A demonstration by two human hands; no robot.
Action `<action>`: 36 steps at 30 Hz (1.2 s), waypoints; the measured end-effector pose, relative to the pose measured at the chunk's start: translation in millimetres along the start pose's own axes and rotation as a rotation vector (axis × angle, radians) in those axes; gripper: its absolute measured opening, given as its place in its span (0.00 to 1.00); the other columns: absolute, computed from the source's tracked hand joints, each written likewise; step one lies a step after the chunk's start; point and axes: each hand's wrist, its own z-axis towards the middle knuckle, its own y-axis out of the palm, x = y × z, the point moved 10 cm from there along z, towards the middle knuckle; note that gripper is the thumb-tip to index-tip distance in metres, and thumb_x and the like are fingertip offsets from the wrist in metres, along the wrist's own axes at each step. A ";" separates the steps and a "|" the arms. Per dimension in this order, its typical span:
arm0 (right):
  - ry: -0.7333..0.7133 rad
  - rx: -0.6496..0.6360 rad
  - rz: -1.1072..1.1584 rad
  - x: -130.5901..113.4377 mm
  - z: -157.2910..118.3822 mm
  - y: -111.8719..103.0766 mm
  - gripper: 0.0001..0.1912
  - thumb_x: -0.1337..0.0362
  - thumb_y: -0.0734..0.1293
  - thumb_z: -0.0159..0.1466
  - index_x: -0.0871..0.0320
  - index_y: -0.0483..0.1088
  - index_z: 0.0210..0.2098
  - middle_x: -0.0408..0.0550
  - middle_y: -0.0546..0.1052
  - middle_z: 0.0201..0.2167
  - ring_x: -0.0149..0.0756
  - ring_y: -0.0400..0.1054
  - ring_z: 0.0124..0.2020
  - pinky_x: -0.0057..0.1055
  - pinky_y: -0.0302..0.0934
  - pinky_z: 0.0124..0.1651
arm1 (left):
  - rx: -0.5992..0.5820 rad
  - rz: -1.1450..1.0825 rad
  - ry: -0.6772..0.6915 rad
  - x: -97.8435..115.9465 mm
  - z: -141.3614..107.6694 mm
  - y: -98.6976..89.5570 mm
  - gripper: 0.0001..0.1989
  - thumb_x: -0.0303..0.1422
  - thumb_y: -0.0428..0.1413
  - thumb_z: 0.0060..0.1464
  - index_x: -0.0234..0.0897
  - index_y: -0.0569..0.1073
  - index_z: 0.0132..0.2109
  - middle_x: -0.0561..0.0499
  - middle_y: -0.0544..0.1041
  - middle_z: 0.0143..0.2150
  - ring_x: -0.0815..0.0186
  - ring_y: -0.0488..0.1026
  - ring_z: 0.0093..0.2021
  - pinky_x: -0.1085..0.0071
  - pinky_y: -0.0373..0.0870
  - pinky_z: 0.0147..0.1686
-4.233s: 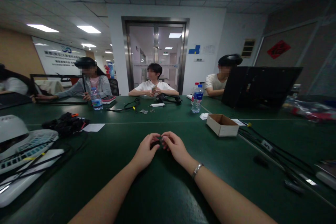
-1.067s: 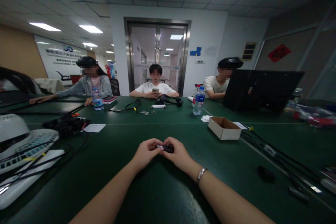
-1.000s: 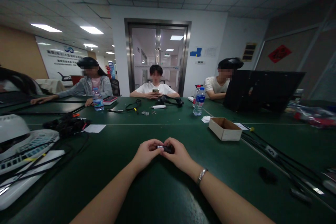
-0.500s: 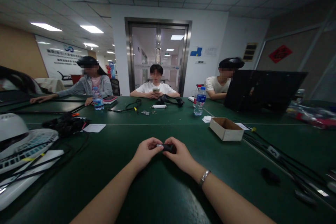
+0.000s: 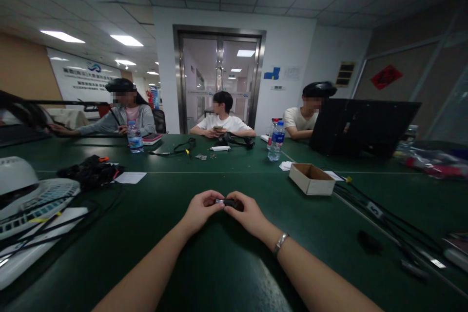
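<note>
One small black cylinder (image 5: 230, 203), pinched from both ends

Over the green tabletop (image 5: 226, 273), the left hand (image 5: 200, 210) grips its silvery end, the right hand (image 5: 248, 212) its dark end; each grip is closed to the piece's thickness, fingers hiding the tips. Farther off, an open cardboard box (image 5: 321, 187) shows brown inner walls, its floor mostly out of my sight. Beyond stands a clear plastic bottle (image 5: 276, 142). A white domed shell (image 5: 16, 174) is cut off at left.

"大数据" on wall sign (image 5: 86, 74)
</note>
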 end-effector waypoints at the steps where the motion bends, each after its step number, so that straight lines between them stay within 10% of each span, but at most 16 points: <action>1: 0.001 -0.004 0.000 -0.2 -0.2 0.1 0.11 0.61 0.67 0.58 0.57 0.71 0.41 0.43 0.73 0.33 0.31 0.65 0.32 0.28 0.59 0.35 | -0.004 -0.006 0.003 0.8 -0.5 0.3 0.14 0.33 0.64 0.41 0.34 0.74 0.37 0.48 0.77 0.37 0.62 0.74 0.40 0.62 0.68 0.47; 36: 0.070 -0.027 0.135 0.0 -0.5 3.2 0.09 0.60 0.62 0.62 0.58 0.69 0.39 0.39 0.68 0.22 0.29 0.62 0.24 0.26 0.55 0.29 | 0.100 -0.052 0.000 -1.5 -1.0 -11.0 0.21 0.35 0.68 0.34 0.33 0.74 0.38 0.43 0.75 0.46 0.59 0.75 0.45 0.60 0.68 0.51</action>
